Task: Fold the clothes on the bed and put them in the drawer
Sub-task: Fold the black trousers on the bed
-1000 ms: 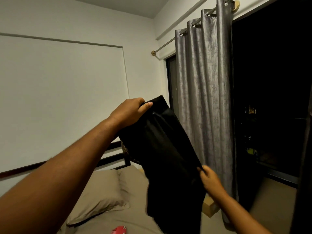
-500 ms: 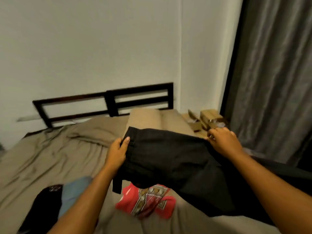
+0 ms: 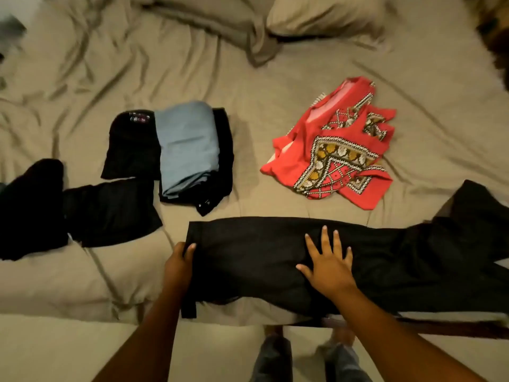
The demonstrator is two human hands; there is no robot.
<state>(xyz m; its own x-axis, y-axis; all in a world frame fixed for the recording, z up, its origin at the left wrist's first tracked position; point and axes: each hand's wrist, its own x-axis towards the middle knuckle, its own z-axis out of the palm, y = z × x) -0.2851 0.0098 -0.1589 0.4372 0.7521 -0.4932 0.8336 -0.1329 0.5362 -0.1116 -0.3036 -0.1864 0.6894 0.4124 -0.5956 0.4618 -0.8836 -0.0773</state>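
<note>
Black trousers (image 3: 385, 260) lie stretched left to right along the near edge of the bed (image 3: 261, 86). My left hand (image 3: 178, 264) grips their left end, thumb on top of the cloth. My right hand (image 3: 327, 264) lies flat on the middle of the trousers with its fingers spread. A crumpled red patterned top (image 3: 333, 150) lies just beyond the trousers. To the left sits a folded stack with a blue garment (image 3: 187, 144) on top of black ones. More black clothes (image 3: 68, 210) lie loose at the far left.
Two beige pillows (image 3: 316, 15) lie at the head of the bed. The sheet is wrinkled. The bed's near edge runs across the bottom of the view, with the floor and my feet (image 3: 305, 354) below it.
I have lowered the black trousers from the air onto the bed. My right hand has let go of them and now presses flat on top. My view has tipped down to the mattress.
</note>
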